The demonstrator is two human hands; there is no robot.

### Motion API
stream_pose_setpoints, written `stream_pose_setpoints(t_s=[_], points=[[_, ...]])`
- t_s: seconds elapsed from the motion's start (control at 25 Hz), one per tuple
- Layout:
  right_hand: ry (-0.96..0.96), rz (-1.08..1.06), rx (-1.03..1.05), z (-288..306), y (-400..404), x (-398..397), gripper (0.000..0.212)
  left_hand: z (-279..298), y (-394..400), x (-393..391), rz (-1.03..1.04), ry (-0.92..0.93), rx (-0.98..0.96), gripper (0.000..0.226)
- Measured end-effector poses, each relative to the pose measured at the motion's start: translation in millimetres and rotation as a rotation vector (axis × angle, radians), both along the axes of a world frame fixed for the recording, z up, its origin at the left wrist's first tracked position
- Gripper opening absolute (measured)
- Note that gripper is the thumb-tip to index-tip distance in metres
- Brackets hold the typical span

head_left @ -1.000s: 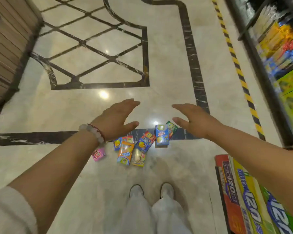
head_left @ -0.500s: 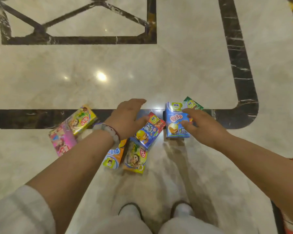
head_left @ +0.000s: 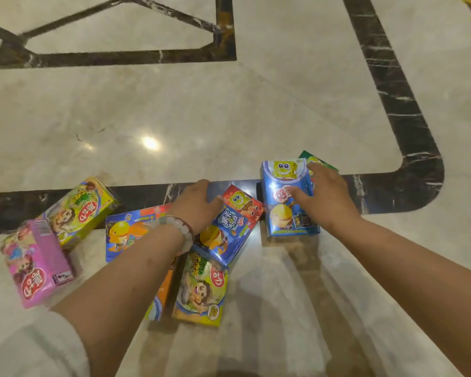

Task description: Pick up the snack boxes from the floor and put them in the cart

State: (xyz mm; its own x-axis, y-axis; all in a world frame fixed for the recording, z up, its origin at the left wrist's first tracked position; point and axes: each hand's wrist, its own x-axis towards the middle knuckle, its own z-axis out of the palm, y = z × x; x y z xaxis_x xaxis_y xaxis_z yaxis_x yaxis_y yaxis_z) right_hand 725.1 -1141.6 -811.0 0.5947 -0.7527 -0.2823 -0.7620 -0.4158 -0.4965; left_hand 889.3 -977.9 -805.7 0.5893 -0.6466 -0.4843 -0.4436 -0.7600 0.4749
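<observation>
Both hands [head_left: 256, 202] reach boxes [head_left: 229, 227] lying along the dark floor stripe [head_left: 400, 186].

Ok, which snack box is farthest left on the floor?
The pink box, left of the yellow-green box; it is the only pink one.

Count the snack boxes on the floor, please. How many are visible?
7, perhaps more hidden: pink and yellow-green at left; blue-orange and orange under the left forearm; yellow; dark blue; light blue; green behind it.
</observation>
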Motion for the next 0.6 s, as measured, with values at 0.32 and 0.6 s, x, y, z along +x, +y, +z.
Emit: stream_pose_setpoints(t_s=[0.32, 0.6], points=[[-0.092, -0.201, 0.338, -17.2, 7.3, -2.3, 0.061, -23.0, -3.4, -5.1, -0.006, 0.184, 0.216, 0.065], [-0.23, -0.361, 0.637, -26.8, -1.8, 3.3, 0.042, -21.7, -6.7, 8.1, 0.362, 0.47, -0.027, 0.022]])
